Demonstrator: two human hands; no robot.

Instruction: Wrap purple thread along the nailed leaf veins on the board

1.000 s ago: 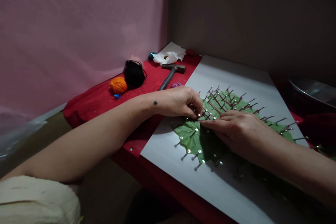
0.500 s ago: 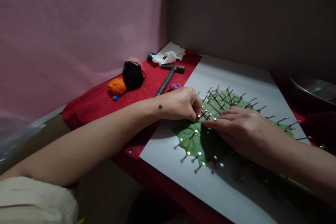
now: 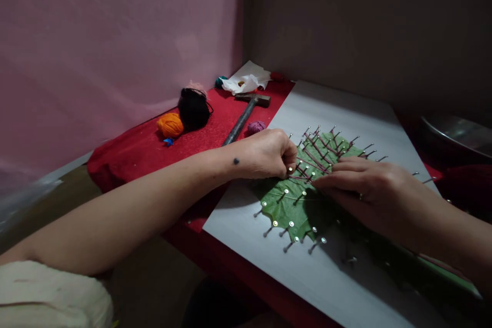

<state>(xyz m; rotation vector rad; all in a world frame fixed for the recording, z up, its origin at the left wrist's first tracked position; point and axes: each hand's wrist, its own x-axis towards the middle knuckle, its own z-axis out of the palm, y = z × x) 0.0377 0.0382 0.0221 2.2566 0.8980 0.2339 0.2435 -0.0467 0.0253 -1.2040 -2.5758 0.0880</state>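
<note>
Many nails are set through the green leaf on the white board, seemingly as anchors for purple thread; beside them, the left hand is pinched shut, while the right hand's grip cannot be told.

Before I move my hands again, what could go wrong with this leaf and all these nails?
Your left hand seems to pinch the yarn; a hard pull might bend a nail or tear the leaf around it. Your right hand lies low over the leaf, so its fingers could snag the strung yarn or catch a nail head. Your left forearm is also close to the hammer's handle and may nudge it.
</note>
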